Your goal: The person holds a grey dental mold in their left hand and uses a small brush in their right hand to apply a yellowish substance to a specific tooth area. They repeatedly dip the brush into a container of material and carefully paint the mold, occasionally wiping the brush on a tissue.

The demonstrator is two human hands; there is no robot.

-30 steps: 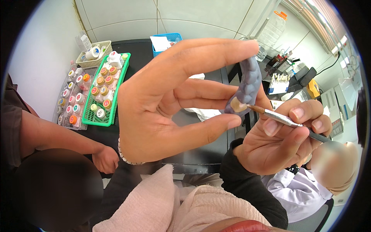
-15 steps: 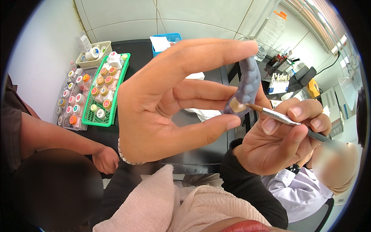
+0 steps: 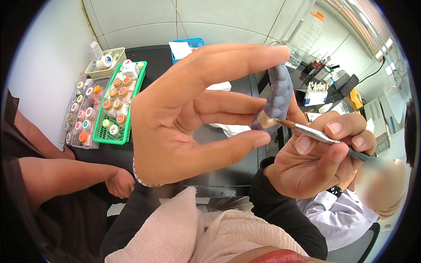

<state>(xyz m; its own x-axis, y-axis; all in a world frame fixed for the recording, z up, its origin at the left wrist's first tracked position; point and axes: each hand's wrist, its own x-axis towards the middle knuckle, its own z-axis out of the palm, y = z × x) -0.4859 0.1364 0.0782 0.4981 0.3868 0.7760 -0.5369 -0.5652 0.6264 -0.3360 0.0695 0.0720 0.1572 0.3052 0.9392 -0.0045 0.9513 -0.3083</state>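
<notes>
My left hand [image 3: 193, 114] grips a grey-blue dental model [image 3: 279, 87] between thumb and fingers, raised above the black table. The model is a curved row of teeth, and one cream-coloured tooth [image 3: 265, 119] stands out near its lower end. In my right hand [image 3: 324, 153], pinched by thumb and fingers, is a thin brush [image 3: 313, 133] with a brown tip, silver ferrule and dark handle. The brush tip touches, or nearly touches, the cream tooth's right side. Part of the model's back is hidden by my fingers.
Left on the black table [image 3: 149, 57] stand a green basket [image 3: 139, 87] and a clear tray, both with several capped jars [image 3: 89, 113]. A blue basket [image 3: 193, 42] is behind my left hand. Another person's arm [image 3: 74, 179] rests at left; a person [image 3: 333, 215] sits at right.
The model and my left hand have shifted slightly left, the brush following with its tip at the cream tooth. At left, the other person's head has moved out of view.
</notes>
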